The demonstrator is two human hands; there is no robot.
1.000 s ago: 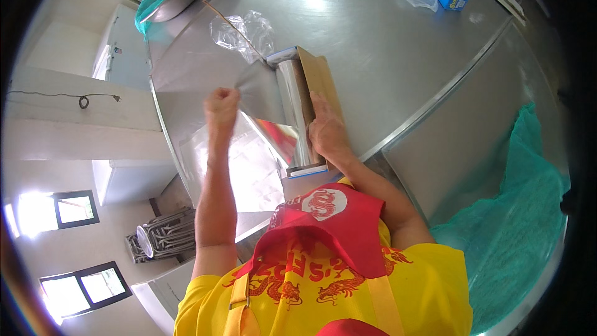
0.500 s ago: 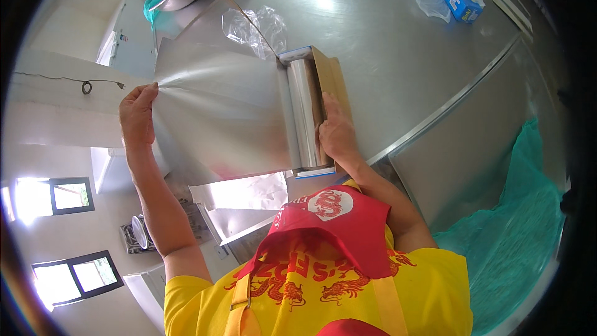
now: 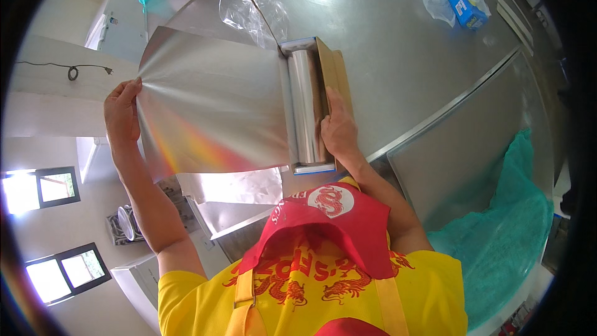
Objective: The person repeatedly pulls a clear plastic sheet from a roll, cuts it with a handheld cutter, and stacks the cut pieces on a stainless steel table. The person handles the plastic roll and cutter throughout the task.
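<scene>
Arm (image 3: 144, 193) extended, left hand (image 3: 123, 115) pinches foil (image 3: 211, 99) at its left edge; right hand (image 3: 340, 129) rests on box (image 3: 339, 68), grip unclear; foil between.

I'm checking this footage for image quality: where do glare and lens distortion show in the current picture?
Head view: a white glare spot near the top of the steel table, and blown-out panes in the lower window; head view, foil sheet: an orange-yellow sheen low down; head view, borders: edges bow toward the rim and the corners go black.
</scene>
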